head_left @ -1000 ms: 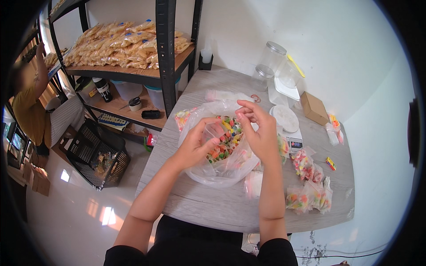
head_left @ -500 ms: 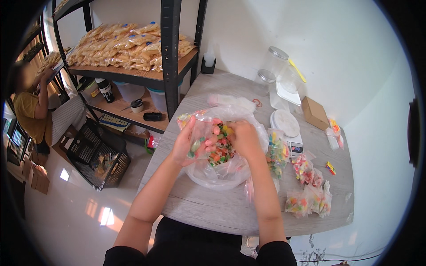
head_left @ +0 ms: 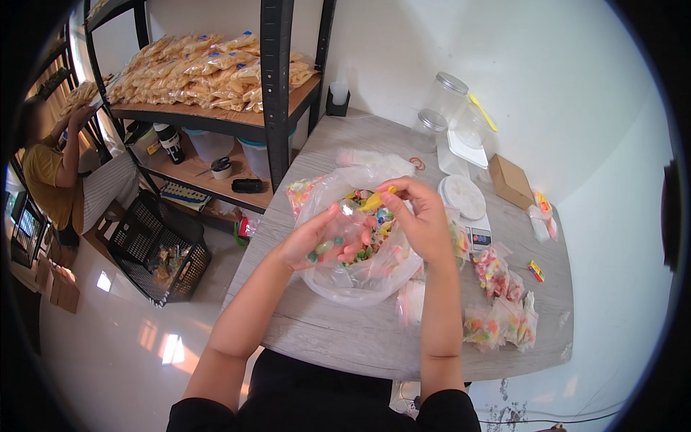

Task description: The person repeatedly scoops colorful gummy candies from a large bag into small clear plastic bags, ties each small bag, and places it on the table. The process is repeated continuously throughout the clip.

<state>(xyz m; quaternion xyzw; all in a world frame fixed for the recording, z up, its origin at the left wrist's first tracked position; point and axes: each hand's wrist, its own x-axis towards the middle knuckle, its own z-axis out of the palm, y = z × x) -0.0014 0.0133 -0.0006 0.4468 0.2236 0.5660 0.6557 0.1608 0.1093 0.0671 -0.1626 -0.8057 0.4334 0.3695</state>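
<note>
Bare-handed work over the bench [head_left: 302, 313]. Left grip [head_left: 306, 241]: thumb and fingers clamped around a small clear bag [head_left: 342, 227], with a few green pieces [head_left: 322, 248] showing through the film. Right grip [head_left: 421, 219]: thumb and fingertips together on a yellow piece [head_left: 371, 202], probably a sweet; exact kind cannot be told.

Handling notes (judgement). Step in hand reads as putting pieces into the small bag. Best done with the left thumb and fingers spreading the film so that the mouth does not fold inward. The yellow piece should be well over the mouth before the right fingertips part; a light pinch should suffice, and less film gets dragged along. Worth keeping both hands above the large clear bag [head_left: 337, 291], so that a miss drops back among the loose sweets [head_left: 386, 230].

Position. The small bag lies within the left grip, across the palm side, its upper part toward the right hand. The yellow piece sits at the right fingertips, projecting toward the small bag, just beside its upper part; whether the two touch cannot be told. Both are above the large bag. Filled small bags [head_left: 497, 327] lie on the bench, apart from the right grip, beyond the right forearm.
</note>
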